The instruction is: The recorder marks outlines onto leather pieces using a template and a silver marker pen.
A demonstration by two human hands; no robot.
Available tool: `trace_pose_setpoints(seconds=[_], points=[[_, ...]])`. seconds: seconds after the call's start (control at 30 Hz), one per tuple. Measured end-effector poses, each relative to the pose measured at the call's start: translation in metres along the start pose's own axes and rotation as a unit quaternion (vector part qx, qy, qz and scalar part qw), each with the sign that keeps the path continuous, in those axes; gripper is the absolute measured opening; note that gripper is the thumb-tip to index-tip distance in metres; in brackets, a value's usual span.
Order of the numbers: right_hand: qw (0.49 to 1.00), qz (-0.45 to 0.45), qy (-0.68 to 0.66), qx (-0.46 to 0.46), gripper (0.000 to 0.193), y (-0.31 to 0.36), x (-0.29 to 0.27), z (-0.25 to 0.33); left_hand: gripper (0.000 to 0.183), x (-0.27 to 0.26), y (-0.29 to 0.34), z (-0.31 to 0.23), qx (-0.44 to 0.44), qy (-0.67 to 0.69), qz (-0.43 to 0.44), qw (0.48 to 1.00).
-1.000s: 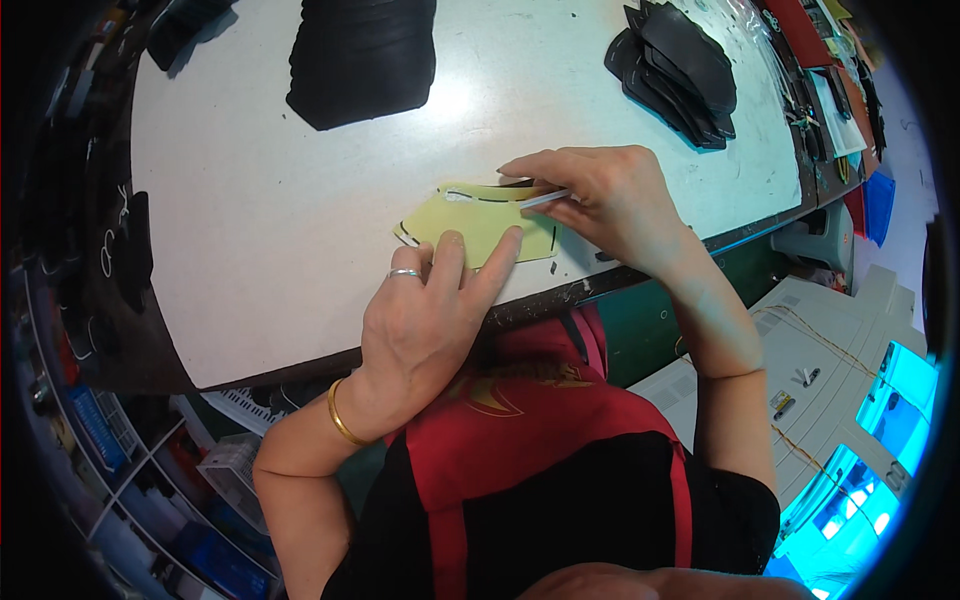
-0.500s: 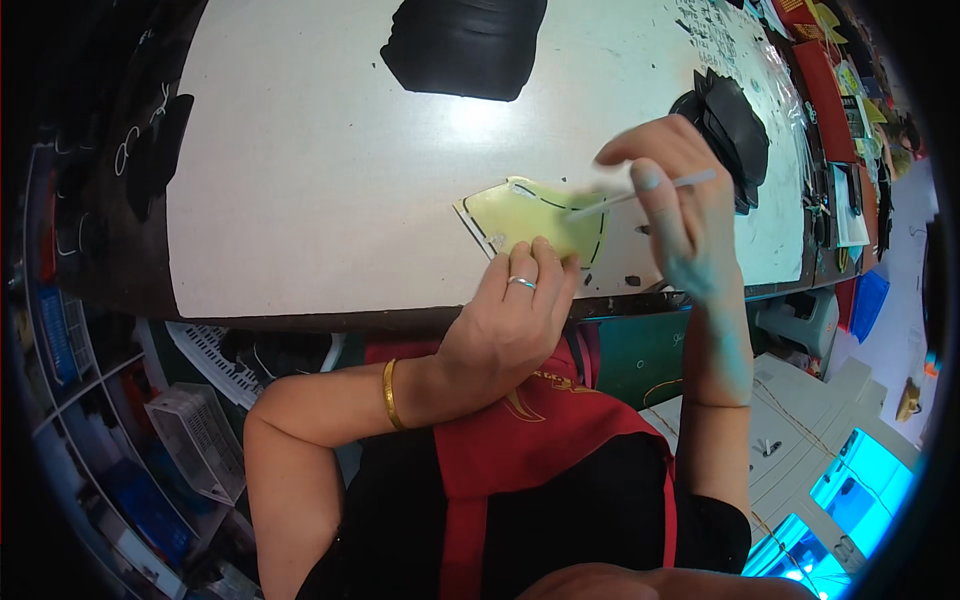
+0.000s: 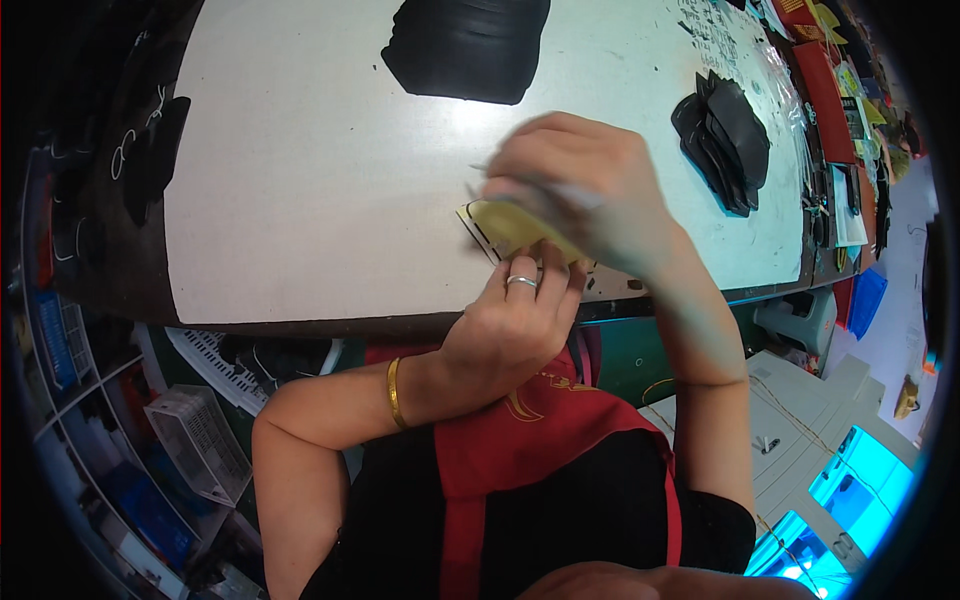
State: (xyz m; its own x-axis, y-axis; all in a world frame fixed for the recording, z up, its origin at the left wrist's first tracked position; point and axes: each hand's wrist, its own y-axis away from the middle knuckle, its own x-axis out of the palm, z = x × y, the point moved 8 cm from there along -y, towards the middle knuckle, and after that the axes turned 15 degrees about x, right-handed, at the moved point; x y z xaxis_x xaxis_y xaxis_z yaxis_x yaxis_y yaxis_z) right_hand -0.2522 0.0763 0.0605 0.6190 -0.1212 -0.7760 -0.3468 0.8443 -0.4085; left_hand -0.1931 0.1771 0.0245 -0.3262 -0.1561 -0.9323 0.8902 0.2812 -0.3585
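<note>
A yellow translucent template (image 3: pixel 508 228) with dark slots along its edges lies near the front edge of the white work surface (image 3: pixel 330 180). A black piece shows along its left edge. My left hand (image 3: pixel 520 310) presses the template down with its fingertips, the fingers laid out on it and not wrapped round anything. Over its far side is my right hand (image 3: pixel 585 185), blurred by motion, with closed fingers. They hold a slim white pen-like stick (image 3: pixel 578 195), smeared here, whose tip I cannot make out. The hand hides the template's right part.
A stack of black sheets (image 3: pixel 465 50) lies at the far middle. Overlapping black pieces (image 3: pixel 725 140) form a pile at the right. Black pieces with white cord (image 3: pixel 165 150) rest at the left edge. Small dark scraps (image 3: pixel 635 284) lie by the front edge.
My right hand has swept left with the white stick, from the template's right side to over its far left part. My left hand stays pressed on the template.
</note>
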Motion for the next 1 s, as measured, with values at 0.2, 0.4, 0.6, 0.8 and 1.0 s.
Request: trace_pose_setpoints(seconds=[0.2, 0.4, 0.6, 0.8, 1.0], points=[[0.958, 0.116, -0.096, 0.244, 0.019, 0.032, -0.017, -0.052, 0.036, 0.006, -0.009, 0.005, -0.008, -0.044, 0.017, 0.999], [0.978, 0.108, 0.117, 0.135, 0.028, 0.044, -0.025, -0.045, 0.038, 0.006, -0.014, 0.012, -0.026, -0.036, 0.030, 0.999], [0.984, -0.047, 0.091, 0.145, 0.023, 0.077, -0.052, -0.032, 0.044, 0.008, -0.012, 0.011, -0.024, 0.001, 0.044, 0.999], [0.959, 0.034, -0.036, 0.279, 0.012, 0.100, -0.058, -0.030, 0.044, 0.010, -0.014, 0.012, -0.025, -0.018, 0.042, 0.999], [0.920, 0.052, 0.018, 0.388, 0.016, 0.073, -0.029, -0.074, 0.028, 0.004, -0.006, 0.016, 0.007, -0.019, -0.047, 0.999]])
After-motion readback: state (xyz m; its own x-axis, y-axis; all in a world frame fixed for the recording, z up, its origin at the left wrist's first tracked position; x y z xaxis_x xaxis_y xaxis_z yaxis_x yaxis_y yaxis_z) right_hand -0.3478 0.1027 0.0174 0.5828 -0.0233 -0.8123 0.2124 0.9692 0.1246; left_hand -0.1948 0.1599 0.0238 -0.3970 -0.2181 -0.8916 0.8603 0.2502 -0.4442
